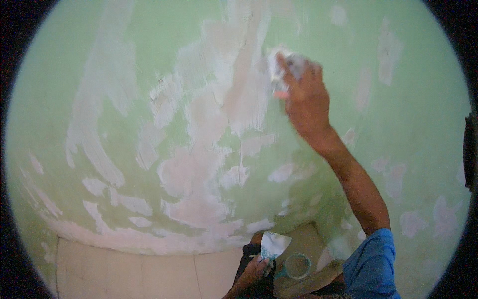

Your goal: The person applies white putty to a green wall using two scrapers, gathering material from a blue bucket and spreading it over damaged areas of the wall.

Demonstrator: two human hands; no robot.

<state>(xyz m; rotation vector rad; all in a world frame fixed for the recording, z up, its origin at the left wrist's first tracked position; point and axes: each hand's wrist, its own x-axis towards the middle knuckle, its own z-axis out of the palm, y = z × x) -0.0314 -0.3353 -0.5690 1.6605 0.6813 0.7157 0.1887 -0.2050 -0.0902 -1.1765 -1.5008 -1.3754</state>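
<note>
My right hand [307,102] is raised against the green wall [164,30], its fingers closed round a whitish, putty-smeared flat piece [275,67] with a small pinkish-orange part at its lower end. Blur hides exactly what kind of piece this is. It meets the wall at the right edge of a broad strip of pale putty [244,94]. Low down, my left hand [257,268] grips a white packet [275,245] with teal print, its pale wide part pointing up. What the packet holds cannot be made out.
Pale putty patches [184,172] cover much of the wall, thickest in the middle. Beige floor tiles [124,274] meet the wall's foot. A round, teal-rimmed container [298,266] stands near the corner, right of my left hand. A dark object [468,152] sticks out at the far right.
</note>
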